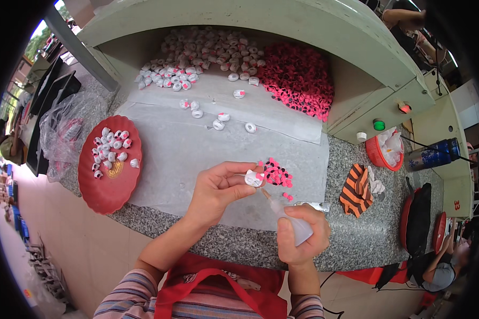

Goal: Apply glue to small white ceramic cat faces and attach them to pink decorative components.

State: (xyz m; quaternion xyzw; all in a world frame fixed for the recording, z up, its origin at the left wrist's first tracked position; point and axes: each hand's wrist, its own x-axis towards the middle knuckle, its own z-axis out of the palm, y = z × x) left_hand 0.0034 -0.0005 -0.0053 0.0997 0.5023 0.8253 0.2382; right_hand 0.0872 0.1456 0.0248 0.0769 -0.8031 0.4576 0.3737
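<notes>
We see the left grip (pixel 218 191) clamped, thumb against fingertips, on a small white round piece (pixel 254 178) with pink on it, held up over the white sheet (pixel 162 175). The right grip (pixel 304 234) is wrapped around a translucent squeeze bottle (pixel 298 225), its brownish nozzle (pixel 266 193) pointed at the white piece; we cannot tell whether the tip touches it. We can make out no label on the bottle's visible side. Just beyond the fingers, a small cluster of pink and black bits (pixel 278 174) lies on the sheet. To the left, a red scalloped plate (pixel 110 201) carries a group of white pieces (pixel 109 144) and shows gold lettering on its base. Farther back, inside the pale green cabinet (pixel 239 11), we find a large pile of white pieces (pixel 207 49) and, to its right, a heap of pink and black bits (pixel 298 80). On the right of the speckled surface (pixel 367 244) lie an orange-and-black striped cloth (pixel 355 192) and a red basket (pixel 373 154) with white crumpled material. Beyond them, a blue and silver bottle (pixel 434 154) bears printing too small for us to read, and a red painted number (pixel 456 205) marks a pale panel. The red apron (pixel 223 291) carries a partly hidden pale print.
</notes>
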